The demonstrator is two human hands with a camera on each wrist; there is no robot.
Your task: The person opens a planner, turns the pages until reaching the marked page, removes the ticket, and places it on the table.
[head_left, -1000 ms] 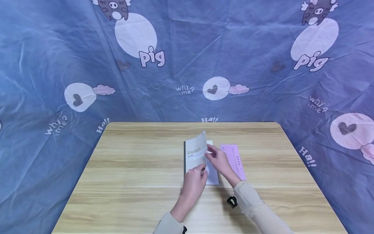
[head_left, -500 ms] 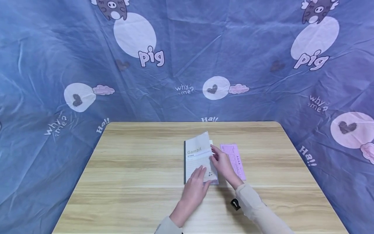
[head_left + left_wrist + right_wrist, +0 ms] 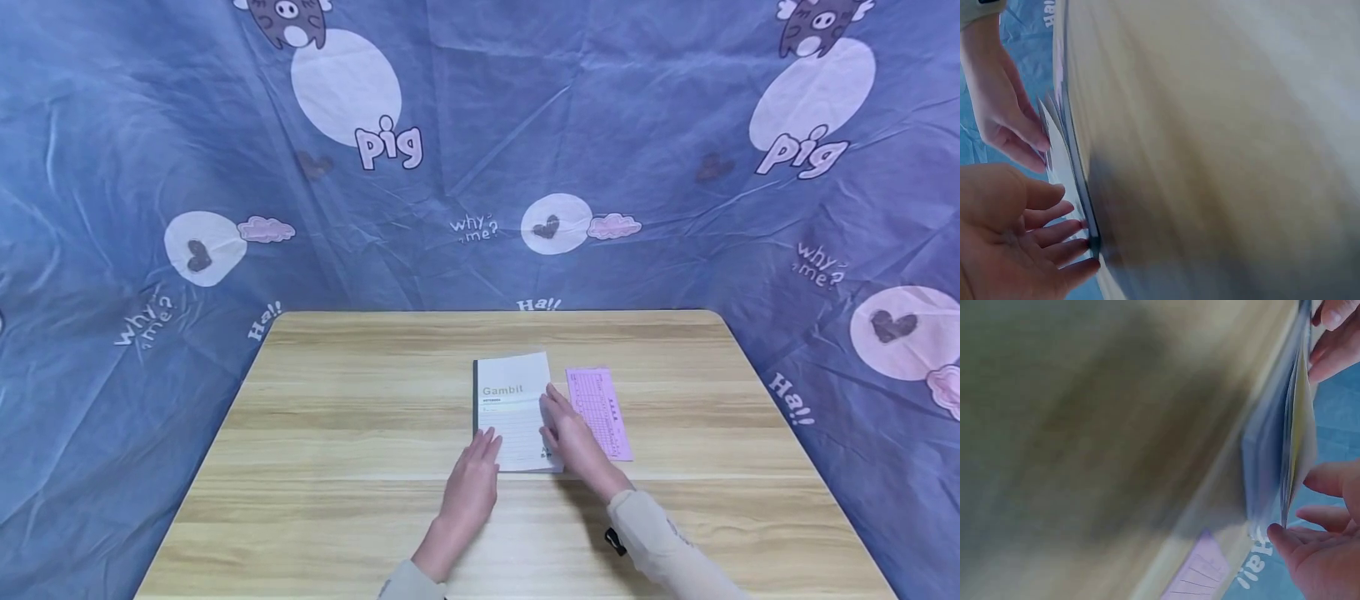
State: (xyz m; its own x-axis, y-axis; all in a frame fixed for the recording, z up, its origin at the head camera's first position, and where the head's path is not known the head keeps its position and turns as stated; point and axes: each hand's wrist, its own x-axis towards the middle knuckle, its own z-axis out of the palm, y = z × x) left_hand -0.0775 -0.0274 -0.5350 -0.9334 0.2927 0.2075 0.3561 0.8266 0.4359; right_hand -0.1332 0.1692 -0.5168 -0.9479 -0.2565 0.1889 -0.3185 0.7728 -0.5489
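Observation:
A notebook with a pale cover [image 3: 513, 429], dark spine and the word "Gambit" lies on the wooden table. Its cover and some pages bow up slightly from the block beneath, seen edge-on in the right wrist view. My left hand [image 3: 468, 487] touches its lower left corner with outstretched fingers; in the left wrist view the fingertips meet the dark spine [image 3: 1088, 215]. Along the right edge of the notebook, my right hand [image 3: 576, 437] has its fingers extended, and the fingertips [image 3: 1280, 534] touch the raised page edges. Whether it pinches them is hard to tell.
A pink printed slip pad [image 3: 600, 412] lies just right of the notebook, partly behind my right hand. The wooden table [image 3: 337, 433] spreads around both. Blue patterned cloth [image 3: 480, 167] hangs behind the table and at both sides.
The notebook's cover has come down from a raised, bent position to nearly flat. My left hand has let go of the cover's lower edge and slid left to the spine corner. The right hand has straightened.

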